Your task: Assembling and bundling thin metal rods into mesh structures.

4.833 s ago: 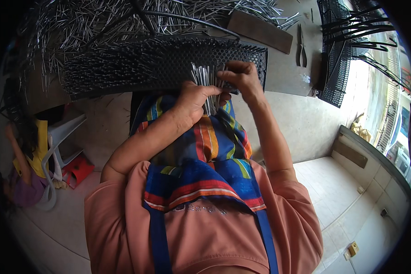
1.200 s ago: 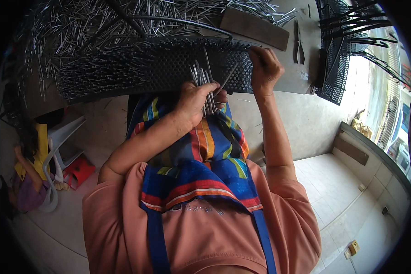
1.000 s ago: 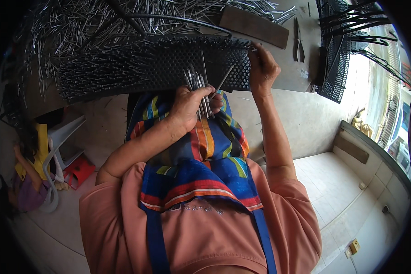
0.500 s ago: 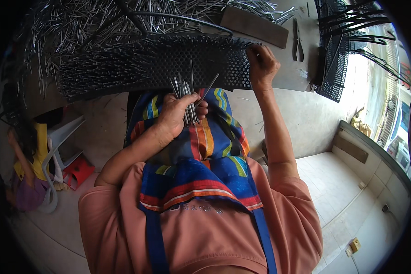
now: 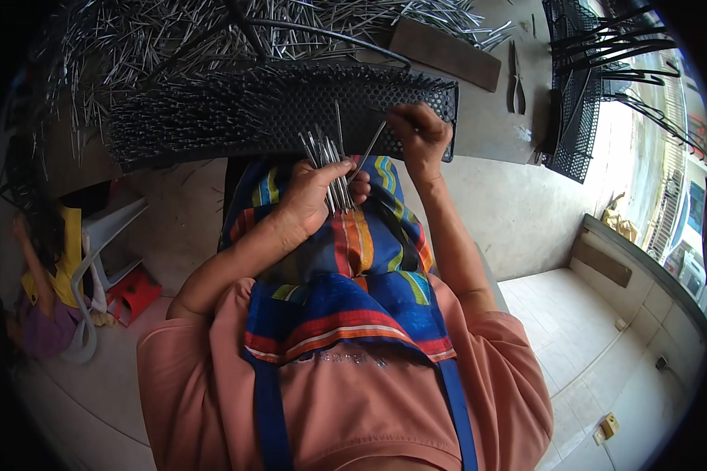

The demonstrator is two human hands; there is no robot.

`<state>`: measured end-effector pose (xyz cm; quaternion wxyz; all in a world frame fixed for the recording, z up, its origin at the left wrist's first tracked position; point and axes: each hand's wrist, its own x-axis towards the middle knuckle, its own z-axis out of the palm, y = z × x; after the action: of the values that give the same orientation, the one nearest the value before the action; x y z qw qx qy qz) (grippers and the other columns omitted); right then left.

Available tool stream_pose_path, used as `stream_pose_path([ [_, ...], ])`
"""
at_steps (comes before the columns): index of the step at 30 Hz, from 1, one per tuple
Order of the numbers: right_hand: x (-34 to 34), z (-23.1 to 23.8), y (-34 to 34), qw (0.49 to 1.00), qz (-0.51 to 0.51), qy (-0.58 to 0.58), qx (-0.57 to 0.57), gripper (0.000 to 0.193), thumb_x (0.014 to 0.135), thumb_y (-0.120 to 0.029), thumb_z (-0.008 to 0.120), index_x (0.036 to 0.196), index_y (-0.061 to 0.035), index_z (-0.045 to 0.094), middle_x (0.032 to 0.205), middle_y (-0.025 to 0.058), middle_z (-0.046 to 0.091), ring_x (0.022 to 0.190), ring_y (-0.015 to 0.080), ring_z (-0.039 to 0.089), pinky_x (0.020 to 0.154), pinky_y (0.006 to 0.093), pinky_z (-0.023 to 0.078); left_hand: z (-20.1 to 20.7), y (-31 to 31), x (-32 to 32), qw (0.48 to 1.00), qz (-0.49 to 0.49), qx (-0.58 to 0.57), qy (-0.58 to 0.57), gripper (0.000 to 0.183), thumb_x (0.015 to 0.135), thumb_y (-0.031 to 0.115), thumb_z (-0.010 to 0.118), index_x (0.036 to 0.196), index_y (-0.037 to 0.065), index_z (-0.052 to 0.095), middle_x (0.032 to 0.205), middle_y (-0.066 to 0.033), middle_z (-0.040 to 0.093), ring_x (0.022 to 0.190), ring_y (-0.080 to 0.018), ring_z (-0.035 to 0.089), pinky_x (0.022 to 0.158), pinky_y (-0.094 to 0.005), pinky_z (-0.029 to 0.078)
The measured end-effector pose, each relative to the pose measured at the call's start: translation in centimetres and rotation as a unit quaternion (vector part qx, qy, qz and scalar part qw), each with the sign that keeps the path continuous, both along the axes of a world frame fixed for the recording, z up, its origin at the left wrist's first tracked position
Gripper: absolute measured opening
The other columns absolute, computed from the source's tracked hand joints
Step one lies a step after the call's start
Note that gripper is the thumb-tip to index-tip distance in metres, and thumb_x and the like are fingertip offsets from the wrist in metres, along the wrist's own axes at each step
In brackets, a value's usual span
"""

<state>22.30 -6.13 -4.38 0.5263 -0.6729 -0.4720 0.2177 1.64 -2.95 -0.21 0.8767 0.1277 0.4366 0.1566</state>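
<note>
My left hand (image 5: 313,192) is closed round a bundle of thin metal rods (image 5: 327,169) above my lap. One loose rod (image 5: 369,147) slants out of it up to the right. My right hand (image 5: 423,140) is over the right end of a long black perforated metal panel (image 5: 353,106), its fingers curled together near that rod's upper end. Whether they touch the rod or hold anything small cannot be made out. Many dark rods (image 5: 188,110) stand in the panel's holes on its left and along its far edge; the bare holes show toward the right.
Behind the panel lies a large heap of loose metal rods (image 5: 165,35), with a curved black bar (image 5: 330,38) crossing it. A brown flat block (image 5: 448,55) and pliers (image 5: 515,78) lie at the right. Black mesh racks (image 5: 577,118) stand beyond. At left, another person (image 5: 51,314) sits near a red object (image 5: 133,297).
My right hand has moved left and nearer from the panel's far right edge toward the slanting rod. My left hand keeps hold of the bundle. The whole view has shifted slightly.
</note>
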Motion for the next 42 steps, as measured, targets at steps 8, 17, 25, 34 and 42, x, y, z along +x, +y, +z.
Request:
stream_pose_path([
  [8, -0.6, 1.0, 0.2, 0.994, -0.046, -0.032, -0.093, 0.010, 0.078, 0.002, 0.070, 0.088, -0.0003, 0.068, 0.076, 0.0072, 0.068, 0.063, 0.0127, 0.063, 0.057, 0.0252, 0.049, 0.1, -0.3, -0.1, 0.999, 0.006, -0.004, -0.032, 0.015, 0.091, 0.009, 0.057, 0.099, -0.002, 0.064, 0.085, -0.0153, 0.069, 0.072, -0.0252, 0.069, 0.063, -0.0359, 0.059],
  [17, 0.4, 2.9, -1.0, 0.951, -0.029, -0.295, -0.092, 0.005, 0.080, -0.004, 0.066, 0.080, -0.0043, 0.061, 0.076, 0.0130, 0.062, 0.067, 0.0342, 0.062, 0.058, 0.0375, 0.048, -0.2, -0.2, -2.1, 0.998, 0.002, 0.059, -0.011, 0.013, 0.091, 0.010, 0.057, 0.096, -0.001, 0.063, 0.087, -0.0152, 0.069, 0.072, -0.0235, 0.069, 0.066, -0.0361, 0.058],
  [25, 3.3, 6.8, -1.4, 0.908, 0.008, -0.399, -0.128, 0.008, 0.080, -0.006, 0.068, 0.079, -0.0058, 0.060, 0.074, 0.0106, 0.058, 0.063, 0.0333, 0.060, 0.054, 0.0378, 0.046, -0.6, -0.3, -3.2, 0.997, -0.004, 0.075, 0.029, 0.012, 0.090, 0.010, 0.059, 0.093, -0.001, 0.064, 0.084, -0.0152, 0.070, 0.069, -0.0227, 0.069, 0.060, -0.0343, 0.057],
  [34, -0.1, 6.6, 3.1, 0.952, 0.066, -0.297, 0.007, 0.012, 0.075, 0.000, 0.071, 0.084, -0.0061, 0.067, 0.078, 0.0087, 0.064, 0.065, 0.0253, 0.064, 0.057, 0.0305, 0.050, -0.4, -0.7, -3.1, 0.995, 0.016, 0.092, 0.025, 0.013, 0.091, 0.010, 0.060, 0.093, -0.001, 0.066, 0.083, -0.0145, 0.070, 0.067, -0.0224, 0.069, 0.060, -0.0330, 0.057],
  [42, -3.5, 5.8, 5.0, 0.951, -0.052, -0.271, 0.137, 0.015, 0.073, 0.006, 0.073, 0.083, -0.0024, 0.065, 0.077, 0.0082, 0.066, 0.065, 0.0160, 0.066, 0.058, 0.0256, 0.051, -0.4, -0.4, -3.0, 0.995, 0.021, 0.098, 0.028, 0.017, 0.092, 0.010, 0.057, 0.101, -0.002, 0.065, 0.081, -0.0118, 0.070, 0.067, -0.0199, 0.069, 0.058, -0.0301, 0.057],
])
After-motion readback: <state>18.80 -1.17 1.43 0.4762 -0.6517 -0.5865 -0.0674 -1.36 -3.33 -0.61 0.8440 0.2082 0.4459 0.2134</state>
